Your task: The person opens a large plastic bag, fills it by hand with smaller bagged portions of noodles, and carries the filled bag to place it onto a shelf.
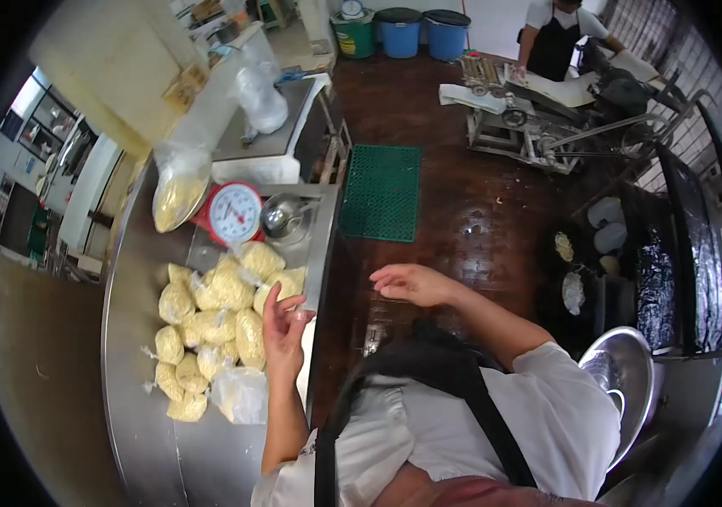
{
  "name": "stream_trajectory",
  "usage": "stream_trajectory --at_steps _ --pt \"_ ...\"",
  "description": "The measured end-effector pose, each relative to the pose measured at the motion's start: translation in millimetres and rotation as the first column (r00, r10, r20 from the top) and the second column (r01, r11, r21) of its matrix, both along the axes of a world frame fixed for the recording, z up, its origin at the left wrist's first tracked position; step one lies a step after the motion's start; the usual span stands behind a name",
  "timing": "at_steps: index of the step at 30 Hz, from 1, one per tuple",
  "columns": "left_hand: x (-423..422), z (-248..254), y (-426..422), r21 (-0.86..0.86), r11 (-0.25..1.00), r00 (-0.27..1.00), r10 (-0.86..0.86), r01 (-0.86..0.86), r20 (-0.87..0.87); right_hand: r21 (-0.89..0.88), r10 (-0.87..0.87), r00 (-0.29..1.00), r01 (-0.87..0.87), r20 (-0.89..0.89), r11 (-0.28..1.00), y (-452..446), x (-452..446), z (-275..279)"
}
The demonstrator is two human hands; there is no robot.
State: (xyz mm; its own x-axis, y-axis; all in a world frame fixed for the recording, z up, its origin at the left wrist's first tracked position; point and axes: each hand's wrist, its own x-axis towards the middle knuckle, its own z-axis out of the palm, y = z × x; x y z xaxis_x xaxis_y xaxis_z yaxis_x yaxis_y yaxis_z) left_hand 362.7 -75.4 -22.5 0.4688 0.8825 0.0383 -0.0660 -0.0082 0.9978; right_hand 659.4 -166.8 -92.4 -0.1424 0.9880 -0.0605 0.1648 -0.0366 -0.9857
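Observation:
Over the right edge of the steel table (226, 463) is my left hand (285, 331), its fingers apart and slightly curled, beside filled plastic bags (231, 286) of pale yellow pieces; nothing shows in it. My right hand (412, 284) hangs in the air over the brown floor, fingers stretched to the left and holding nothing. Behind the bags stands a red scale (235, 211) with a white dial, a filled bag (180, 196) in its pan. Right of the dial sits a metal bowl (285, 218). A whitish plastic bag (241, 395) lies at the near end of the pile.
A green mat (381, 193) lies on the floor. At the back right a person (557, 42) in a dark apron stands at a machine (530, 127). Lidded bins (400, 35) line the back wall. A large metal bowl (631, 372) is at the right, near my elbow.

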Motion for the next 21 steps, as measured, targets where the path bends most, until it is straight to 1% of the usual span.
stream_trajectory --at_steps 1,3,6,9,12,15,18,19,21 --pt "24 -3 6 -0.003 0.999 0.998 -0.038 0.037 -0.04 -0.016 -0.061 0.998 0.061 -0.029 0.998 -3 25 3" --pt "65 -4 18 -0.02 0.995 0.995 -0.099 0.099 -0.002 -0.042 -0.146 0.983 0.142 -0.115 0.989 -3 68 1" --pt "110 -8 39 -0.057 0.99 0.992 -0.129 0.127 -0.015 -0.111 -0.177 0.965 0.158 -0.195 0.981 8 111 3" --pt "144 -23 65 -0.081 0.987 0.989 -0.143 0.139 -0.038 -0.093 -0.173 0.956 0.155 -0.237 0.984 32 134 7" --pt "170 -36 95 -0.067 0.991 0.985 -0.123 0.116 -0.119 -0.04 -0.134 0.953 0.128 -0.271 0.991 70 151 9" --pt "192 -46 134 -0.068 0.994 0.985 -0.095 0.086 -0.143 -0.025 -0.079 0.976 0.076 -0.201 0.997 111 177 22" --pt "214 -53 179 -0.074 0.995 0.99 -0.075 0.066 -0.12 -0.021 -0.057 0.997 0.055 -0.054 0.998 159 210 21" --pt "223 -54 198 -0.048 0.996 0.988 -0.083 0.078 -0.127 -0.039 -0.075 0.996 0.073 -0.053 0.997 177 220 18" --pt "243 -77 238 -0.054 0.997 0.992 -0.067 0.062 -0.11 -0.074 -0.112 0.993 0.109 -0.037 0.991 205 246 15"
